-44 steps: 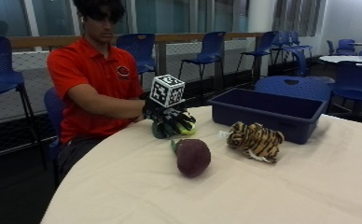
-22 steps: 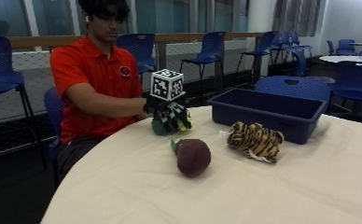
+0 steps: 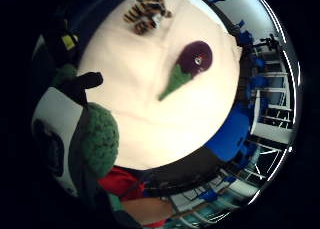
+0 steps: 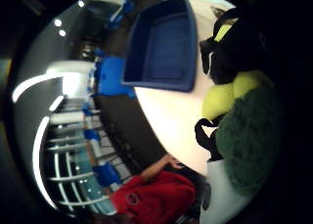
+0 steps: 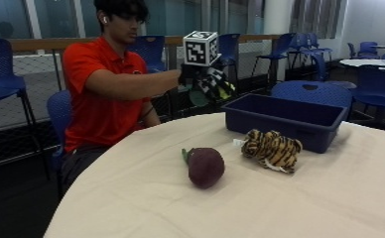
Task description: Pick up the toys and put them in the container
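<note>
1. Outside view: the gloved right hand (image 5: 206,82), upper centre, curls its fingers round a green toy (image 5: 214,88), held in the air left of the blue container (image 5: 291,119) — released here, it would likely fall short.
2. Little-finger palm view: eggplant toy (image 3: 192,61) and tiger toy (image 3: 146,11) lie apart on the table (image 3: 150,124).
3. Thumb palm view: the toy fills the right side — container upper centre.

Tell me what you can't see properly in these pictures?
- The toy in the right hand: outside view, the glove covers most of it; palm views show only green, yellow, black and white parts, so what it is stays unclear.
- The container: outside view, its near wall hides the floor; the thumb-side view shows only part of the inside.
- The tiger's face: too blurred.
</note>
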Tool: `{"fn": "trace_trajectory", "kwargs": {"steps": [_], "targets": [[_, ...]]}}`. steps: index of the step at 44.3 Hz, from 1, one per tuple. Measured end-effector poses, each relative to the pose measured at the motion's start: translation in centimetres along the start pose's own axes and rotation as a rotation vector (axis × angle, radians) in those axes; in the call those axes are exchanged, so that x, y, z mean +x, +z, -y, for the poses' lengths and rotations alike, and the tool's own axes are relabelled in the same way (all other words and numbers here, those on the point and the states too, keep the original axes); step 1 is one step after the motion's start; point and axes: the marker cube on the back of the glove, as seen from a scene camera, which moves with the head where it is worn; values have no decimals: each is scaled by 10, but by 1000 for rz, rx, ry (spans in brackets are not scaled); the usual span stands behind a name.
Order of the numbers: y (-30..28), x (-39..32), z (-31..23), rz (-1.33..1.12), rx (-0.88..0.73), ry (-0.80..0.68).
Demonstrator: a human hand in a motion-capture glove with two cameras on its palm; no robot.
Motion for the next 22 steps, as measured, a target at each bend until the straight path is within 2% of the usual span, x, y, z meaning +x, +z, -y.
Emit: {"fn": "trace_trajectory", "kwargs": {"steps": [11,15,19,22], "targets": [[-22,-40,74,-32,-8,-12],[-21,-50,107,-127,4,-91],[-22,-86,140,-63,34,-15],[-22,-108,161,-45,75,-27]]}}
